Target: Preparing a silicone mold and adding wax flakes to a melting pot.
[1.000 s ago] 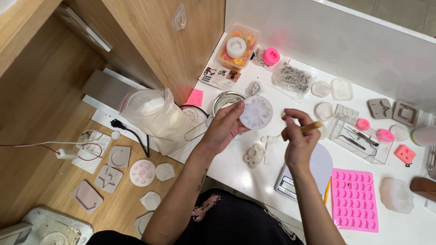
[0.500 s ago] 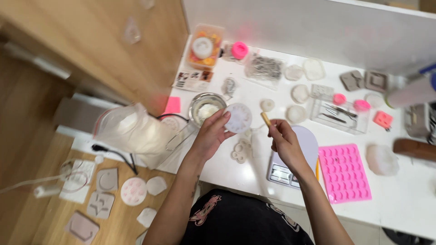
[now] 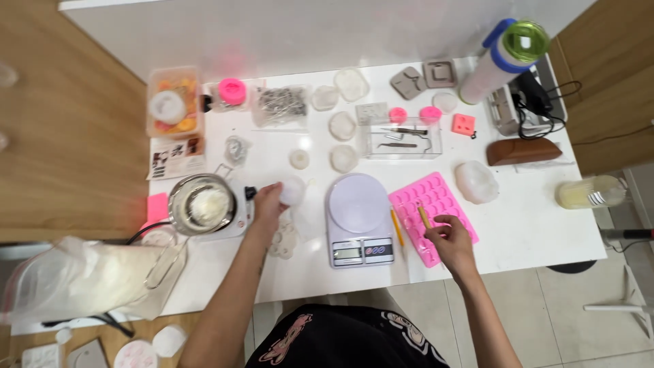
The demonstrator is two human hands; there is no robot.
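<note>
Pretty bright, even light is washing over the white table (image 3: 545,225), so shadows are staying faint. A pink glow is bouncing onto the white wall (image 3: 272,34) at the far edge. Everything is looking a bit soft, with the edges of the frame bending and smearing slightly.

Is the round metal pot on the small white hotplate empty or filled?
Filled in part: the round metal pot holds a white lumpy mass; its metal inner wall shows around it.
</note>
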